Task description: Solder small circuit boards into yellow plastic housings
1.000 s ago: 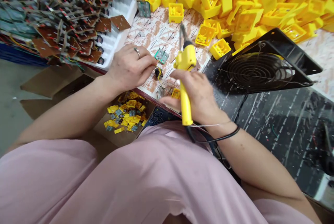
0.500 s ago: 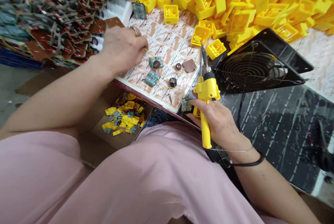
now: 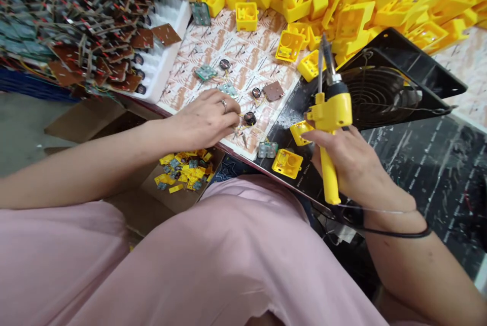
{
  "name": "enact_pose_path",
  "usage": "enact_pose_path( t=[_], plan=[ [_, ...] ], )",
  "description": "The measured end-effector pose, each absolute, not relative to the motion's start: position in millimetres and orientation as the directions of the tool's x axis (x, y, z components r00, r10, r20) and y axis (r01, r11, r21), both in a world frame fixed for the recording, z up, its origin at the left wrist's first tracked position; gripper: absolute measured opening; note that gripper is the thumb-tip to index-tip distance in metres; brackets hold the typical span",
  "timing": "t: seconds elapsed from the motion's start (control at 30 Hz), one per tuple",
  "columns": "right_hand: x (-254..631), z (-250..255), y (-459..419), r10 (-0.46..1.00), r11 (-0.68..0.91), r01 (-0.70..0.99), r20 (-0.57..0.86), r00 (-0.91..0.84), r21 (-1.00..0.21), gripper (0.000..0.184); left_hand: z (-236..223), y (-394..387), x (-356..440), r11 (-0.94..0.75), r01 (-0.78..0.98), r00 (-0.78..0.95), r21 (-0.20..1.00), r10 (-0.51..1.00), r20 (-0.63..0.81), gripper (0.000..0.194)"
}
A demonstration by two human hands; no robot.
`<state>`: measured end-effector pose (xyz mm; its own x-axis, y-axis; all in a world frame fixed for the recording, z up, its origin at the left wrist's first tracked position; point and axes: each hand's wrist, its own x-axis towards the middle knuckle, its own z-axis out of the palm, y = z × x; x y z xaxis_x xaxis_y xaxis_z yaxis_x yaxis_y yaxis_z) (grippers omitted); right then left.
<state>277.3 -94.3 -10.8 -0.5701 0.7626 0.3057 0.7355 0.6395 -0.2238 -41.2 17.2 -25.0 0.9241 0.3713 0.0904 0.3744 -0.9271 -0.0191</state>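
My right hand (image 3: 348, 164) grips a yellow soldering gun (image 3: 332, 113), its metal tip pointing up and away. Beside its thumb lies a small yellow case (image 3: 300, 132), partly hidden by the fingers; whether they touch it I cannot tell. Nearer the table edge sit another open yellow case (image 3: 288, 163) and a green circuit board (image 3: 268, 149). My left hand (image 3: 209, 118), with a ring on it, is low over the patterned sheet, fingers bent together and their tips partly hidden. Close to those fingers are a round black speaker (image 3: 250, 118) and a green board (image 3: 227, 89).
Yellow cases (image 3: 342, 11) are heaped at the back right. Many wired boards pile up in a white foam tray (image 3: 167, 57) on the left. A black fan (image 3: 369, 87) stands behind the soldering gun. Below the edge, a carton (image 3: 146, 196) contains yellow pieces.
My left hand has come right and nearer from the tray side; a green board and speaker now lie where it was. My right hand has shifted right with the soldering gun, uncovering the yellow cases.
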Motion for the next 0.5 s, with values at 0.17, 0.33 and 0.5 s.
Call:
enact_pose_path(
  t=[0.17,0.33,0.5],
  plan=[
    [290,-14,-76,0.753,0.657,0.716,0.154,-0.640,-0.237,0.042,-21,15,-44,-0.919,0.380,0.923,0.101,0.384,0.021,0.039],
    [273,-13,-77,0.782,0.623,0.753,0.199,-0.591,-0.212,0.036,-13,33,-43,-0.823,0.524,0.840,0.218,0.542,0.029,0.037],
    [225,-26,-82,0.780,0.599,0.757,0.404,-0.477,-0.262,0.026,-25,44,-28,-0.797,0.569,0.818,0.204,0.573,-0.043,0.024]
  ],
)
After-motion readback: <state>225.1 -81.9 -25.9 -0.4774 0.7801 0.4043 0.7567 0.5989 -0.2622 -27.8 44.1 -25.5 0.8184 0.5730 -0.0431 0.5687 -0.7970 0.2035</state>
